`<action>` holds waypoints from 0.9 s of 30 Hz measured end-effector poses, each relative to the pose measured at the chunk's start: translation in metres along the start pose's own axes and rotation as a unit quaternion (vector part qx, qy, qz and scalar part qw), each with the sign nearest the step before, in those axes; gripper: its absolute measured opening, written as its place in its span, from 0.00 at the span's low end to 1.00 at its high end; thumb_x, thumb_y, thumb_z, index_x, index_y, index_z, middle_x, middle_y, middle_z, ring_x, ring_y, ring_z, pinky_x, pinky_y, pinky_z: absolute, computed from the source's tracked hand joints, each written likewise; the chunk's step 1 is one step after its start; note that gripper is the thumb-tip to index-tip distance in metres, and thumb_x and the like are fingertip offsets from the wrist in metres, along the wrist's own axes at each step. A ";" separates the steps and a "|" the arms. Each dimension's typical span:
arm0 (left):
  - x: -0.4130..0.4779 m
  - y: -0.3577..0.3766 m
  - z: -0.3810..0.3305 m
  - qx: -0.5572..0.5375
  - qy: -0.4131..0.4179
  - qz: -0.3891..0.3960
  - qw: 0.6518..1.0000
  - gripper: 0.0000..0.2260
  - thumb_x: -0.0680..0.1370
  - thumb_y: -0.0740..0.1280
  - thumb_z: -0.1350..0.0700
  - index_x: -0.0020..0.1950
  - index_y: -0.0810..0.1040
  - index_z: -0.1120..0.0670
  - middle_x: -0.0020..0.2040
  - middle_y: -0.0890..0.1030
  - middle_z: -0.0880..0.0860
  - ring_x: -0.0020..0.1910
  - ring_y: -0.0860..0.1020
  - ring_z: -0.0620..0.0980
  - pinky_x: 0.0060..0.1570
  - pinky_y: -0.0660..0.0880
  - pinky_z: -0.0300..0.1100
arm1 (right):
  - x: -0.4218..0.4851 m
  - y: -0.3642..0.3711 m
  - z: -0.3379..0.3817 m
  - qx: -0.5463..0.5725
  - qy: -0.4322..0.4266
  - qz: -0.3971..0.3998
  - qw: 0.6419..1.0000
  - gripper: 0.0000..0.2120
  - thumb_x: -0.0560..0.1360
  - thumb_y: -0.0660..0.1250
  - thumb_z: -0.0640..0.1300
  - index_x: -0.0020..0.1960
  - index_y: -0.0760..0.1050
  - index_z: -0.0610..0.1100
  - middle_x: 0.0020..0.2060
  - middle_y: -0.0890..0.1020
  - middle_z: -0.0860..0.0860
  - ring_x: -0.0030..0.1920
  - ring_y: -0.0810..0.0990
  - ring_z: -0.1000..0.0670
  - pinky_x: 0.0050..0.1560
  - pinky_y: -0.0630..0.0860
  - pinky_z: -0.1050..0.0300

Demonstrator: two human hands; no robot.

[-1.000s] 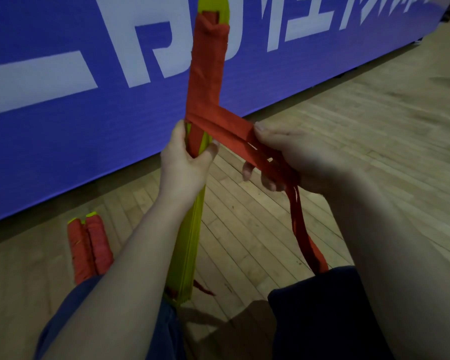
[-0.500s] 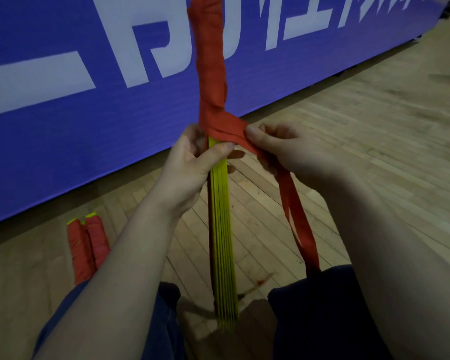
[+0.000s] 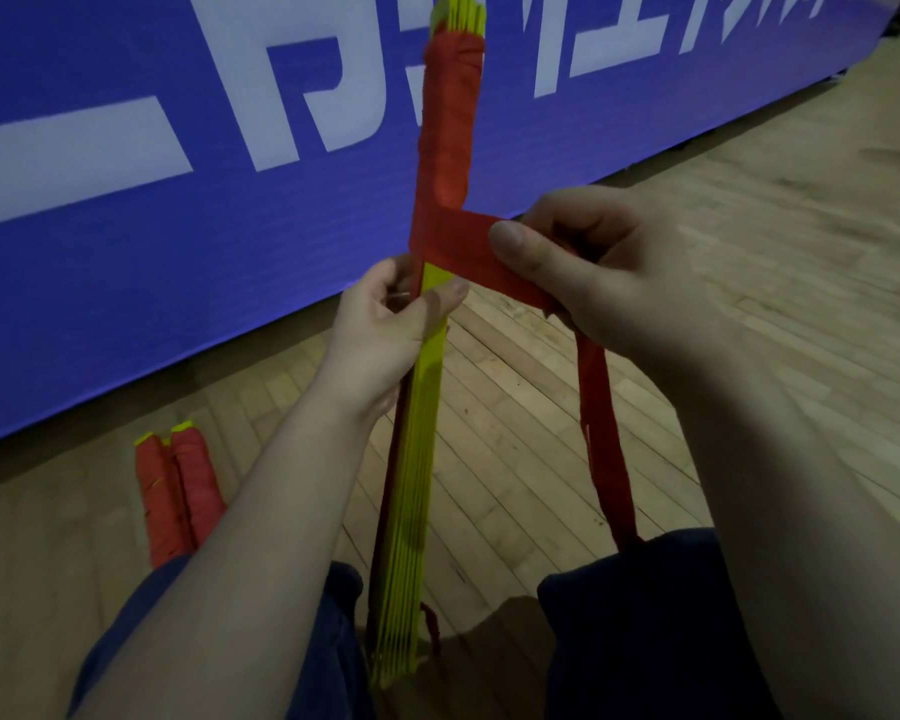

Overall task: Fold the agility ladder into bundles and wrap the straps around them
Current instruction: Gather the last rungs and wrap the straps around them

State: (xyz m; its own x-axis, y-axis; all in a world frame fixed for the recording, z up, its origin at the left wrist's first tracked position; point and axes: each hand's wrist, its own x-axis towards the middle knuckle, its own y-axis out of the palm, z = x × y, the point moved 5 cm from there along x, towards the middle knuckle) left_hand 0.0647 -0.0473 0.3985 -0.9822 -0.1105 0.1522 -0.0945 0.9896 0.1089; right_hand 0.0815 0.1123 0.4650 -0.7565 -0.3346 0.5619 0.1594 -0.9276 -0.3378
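A bundle of stacked yellow ladder rungs (image 3: 412, 511) stands upright between my knees, its lower end near the floor. Red strap (image 3: 445, 127) is wound tightly around its upper half, with yellow tips showing above. My left hand (image 3: 385, 324) grips the bundle just below the wound part, thumb across the front. My right hand (image 3: 588, 267) pinches the free strap where it leaves the bundle and pulls it to the right. The loose strap tail (image 3: 606, 459) hangs from that hand down to my right leg.
Two finished bundles (image 3: 178, 491), wrapped in red with yellow tips, lie side by side on the wooden floor (image 3: 723, 210) at the lower left. A blue banner (image 3: 126, 210) with white lettering stands along the floor right behind the bundle. My legs in dark shorts fill the bottom.
The bundle has turned in my left hand, and another turn of strap lies lower on it. My right hand has drawn the strap out to the right again.
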 end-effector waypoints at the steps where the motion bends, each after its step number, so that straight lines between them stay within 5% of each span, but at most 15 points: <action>1: 0.000 0.000 -0.001 0.006 0.007 -0.004 1.000 0.08 0.75 0.72 0.61 0.51 0.79 0.51 0.36 0.83 0.41 0.38 0.80 0.38 0.40 0.77 0.35 | 0.000 0.000 0.001 -0.005 -0.007 -0.005 1.000 0.13 0.79 0.67 0.43 0.37 0.75 0.39 0.25 0.72 0.51 0.26 0.71 0.56 0.28 0.66 0.63; 8: -0.004 0.007 -0.003 -0.098 -0.032 0.025 0.994 0.07 0.74 0.70 0.62 0.52 0.79 0.56 0.39 0.82 0.50 0.34 0.80 0.44 0.34 0.77 0.36 | 0.004 -0.015 -0.039 -0.043 0.100 -0.089 0.990 0.17 0.80 0.66 0.47 0.41 0.77 0.33 0.24 0.72 0.48 0.23 0.70 0.58 0.27 0.65 0.64; 14: -0.016 0.026 -0.005 -0.169 -0.035 0.150 0.974 0.16 0.74 0.69 0.55 0.58 0.74 0.60 0.47 0.85 0.58 0.44 0.84 0.53 0.47 0.81 0.44 | 0.003 -0.016 -0.055 0.052 0.138 -0.089 0.985 0.11 0.79 0.66 0.43 0.48 0.78 0.34 0.23 0.73 0.55 0.24 0.69 0.59 0.27 0.65 0.65; 16: -0.018 0.024 -0.006 -0.136 -0.037 0.158 0.977 0.17 0.75 0.65 0.51 0.60 0.73 0.59 0.48 0.85 0.56 0.48 0.84 0.52 0.47 0.81 0.44 | 0.002 -0.009 -0.054 0.108 0.148 -0.066 0.981 0.09 0.81 0.62 0.40 0.53 0.76 0.34 0.23 0.76 0.57 0.24 0.73 0.61 0.28 0.67 0.71; 19: -0.021 0.022 -0.003 -0.092 -0.056 0.157 0.982 0.20 0.74 0.61 0.47 0.61 0.75 0.56 0.49 0.85 0.54 0.49 0.83 0.48 0.46 0.80 0.44 | 0.000 0.004 -0.053 0.138 0.162 0.005 0.977 0.13 0.83 0.55 0.40 0.46 0.75 0.40 0.22 0.76 0.58 0.24 0.73 0.62 0.27 0.68 0.71; 24: -0.019 0.019 -0.002 -0.108 -0.081 0.137 0.981 0.17 0.73 0.62 0.47 0.56 0.78 0.55 0.40 0.85 0.52 0.42 0.84 0.47 0.39 0.81 0.41 | 0.002 0.009 -0.061 0.169 0.153 0.066 0.971 0.19 0.80 0.58 0.53 0.35 0.80 0.56 0.27 0.66 0.46 0.24 0.61 0.52 0.24 0.55 0.57; 27: -0.021 0.021 0.000 -0.141 -0.082 0.121 0.979 0.16 0.73 0.62 0.48 0.53 0.78 0.58 0.38 0.84 0.53 0.39 0.84 0.48 0.36 0.79 0.40 | 0.001 0.013 -0.059 0.235 0.148 0.111 0.954 0.14 0.75 0.62 0.56 0.50 0.82 0.49 0.30 0.68 0.43 0.23 0.65 0.54 0.24 0.61 0.61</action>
State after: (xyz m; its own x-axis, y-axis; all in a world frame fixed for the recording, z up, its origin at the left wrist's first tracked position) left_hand 0.0829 -0.0240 0.3973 -0.9853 0.1635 0.0499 0.1704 0.9173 0.3598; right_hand 0.0453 0.1094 0.4169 -0.8063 -0.5342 0.2540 0.5506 -0.8347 -0.0077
